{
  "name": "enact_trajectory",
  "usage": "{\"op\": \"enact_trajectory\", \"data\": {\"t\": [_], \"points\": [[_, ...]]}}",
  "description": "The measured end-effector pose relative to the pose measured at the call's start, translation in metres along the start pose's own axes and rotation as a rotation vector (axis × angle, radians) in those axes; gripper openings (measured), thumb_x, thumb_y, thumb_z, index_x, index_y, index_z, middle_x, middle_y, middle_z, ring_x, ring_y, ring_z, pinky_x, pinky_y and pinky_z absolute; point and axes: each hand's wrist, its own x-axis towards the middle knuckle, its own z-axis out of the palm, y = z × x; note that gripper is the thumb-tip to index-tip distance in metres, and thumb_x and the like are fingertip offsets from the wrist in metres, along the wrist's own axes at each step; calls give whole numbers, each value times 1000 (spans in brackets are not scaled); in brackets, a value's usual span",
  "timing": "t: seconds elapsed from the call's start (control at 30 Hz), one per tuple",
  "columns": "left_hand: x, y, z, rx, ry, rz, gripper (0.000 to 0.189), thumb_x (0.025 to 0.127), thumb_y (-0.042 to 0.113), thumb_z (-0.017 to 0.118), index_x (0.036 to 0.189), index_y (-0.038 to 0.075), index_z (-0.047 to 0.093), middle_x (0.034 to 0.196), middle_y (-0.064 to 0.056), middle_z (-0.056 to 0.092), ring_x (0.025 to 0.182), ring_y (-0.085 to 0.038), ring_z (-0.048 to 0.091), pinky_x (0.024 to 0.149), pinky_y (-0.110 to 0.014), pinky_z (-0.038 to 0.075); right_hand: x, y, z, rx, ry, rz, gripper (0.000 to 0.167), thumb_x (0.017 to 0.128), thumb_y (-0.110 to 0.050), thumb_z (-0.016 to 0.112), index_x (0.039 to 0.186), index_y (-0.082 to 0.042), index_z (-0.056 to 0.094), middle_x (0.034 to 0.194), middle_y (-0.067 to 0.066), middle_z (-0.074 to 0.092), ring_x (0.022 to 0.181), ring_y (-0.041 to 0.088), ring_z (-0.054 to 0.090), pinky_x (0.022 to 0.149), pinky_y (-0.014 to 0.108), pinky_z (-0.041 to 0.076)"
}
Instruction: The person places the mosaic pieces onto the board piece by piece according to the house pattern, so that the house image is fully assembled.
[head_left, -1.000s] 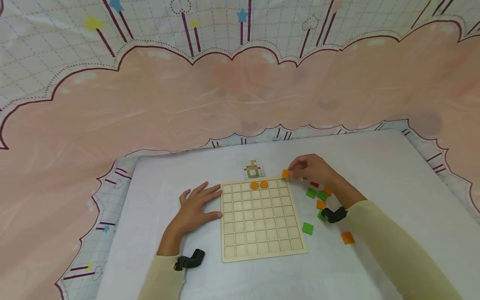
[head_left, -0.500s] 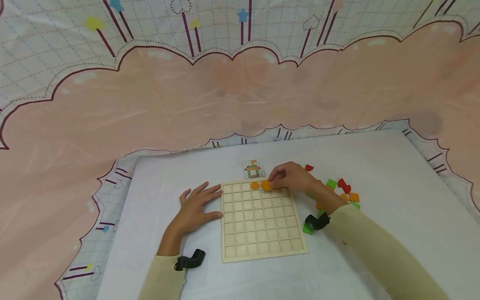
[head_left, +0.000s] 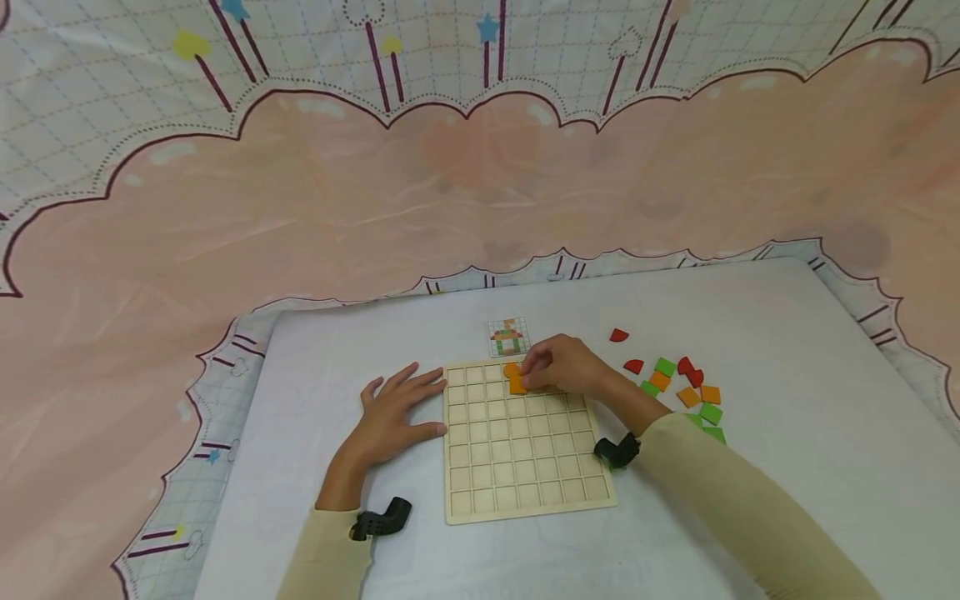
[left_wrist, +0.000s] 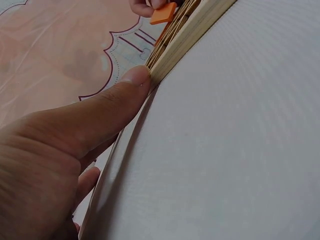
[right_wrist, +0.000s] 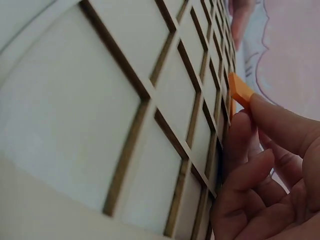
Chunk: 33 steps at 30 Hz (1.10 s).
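A wooden grid board [head_left: 519, 451] lies on the white table. My left hand [head_left: 392, 419] is spread flat beside it, with fingertips and thumb touching its left edge. In the left wrist view the thumb [left_wrist: 107, 110] presses the board's side. My right hand [head_left: 566, 367] pinches an orange square tile [head_left: 517, 386] between thumb and fingers, over the upper rows. The right wrist view shows this orange tile [right_wrist: 241, 91] tilted at the fingertips, near the grid. An orange round piece [head_left: 511, 369] sits in the top row, partly covered. A second round piece is hidden by the right hand.
A small printed picture card [head_left: 508, 337] lies just behind the board. Loose green, orange and red pieces are scattered to the right, among them a red piece [head_left: 618, 335], a green square [head_left: 665, 367] and an orange square [head_left: 709, 395]. A patterned cloth [head_left: 480, 192] hangs behind the table.
My right hand has moved left with the orange square tile, from the board's upper right corner to over its upper rows. The left hand has stayed still.
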Motion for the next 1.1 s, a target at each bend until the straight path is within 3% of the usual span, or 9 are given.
{"op": "enact_trajectory", "data": {"t": [0.43, 0.67, 1.1], "points": [[-1, -2, 0, 0, 10, 16, 72, 83, 44, 82, 147, 22, 57, 160, 6, 47, 156, -30, 24, 116, -69, 2, 1, -2, 13, -55, 49, -60, 7, 88, -23, 81, 87, -18, 79, 82, -5, 74, 81, 14, 62, 76, 30, 50], [-1, -3, 1, 0, 9, 18, 71, 84, 45, 81, 147, 23, 57, 160, 7, 46, 156, -29, 24, 117, -68, 2, 1, -4, 17, -70, 89, -39, 10, 85, -24, 83, 81, -17, 78, 78, -4, 72, 78, 15, 58, 69, 29, 46], [-1, -3, 0, 1, 2, 13, 72, 84, 45, 81, 148, 23, 57, 160, 7, 46, 156, -28, 23, 117, -68, 2, 0, -6, 19, -81, 101, -20, 10, 84, -21, 84, 79, -16, 77, 74, -5, 72, 74, 13, 59, 67, 28, 45]]}}
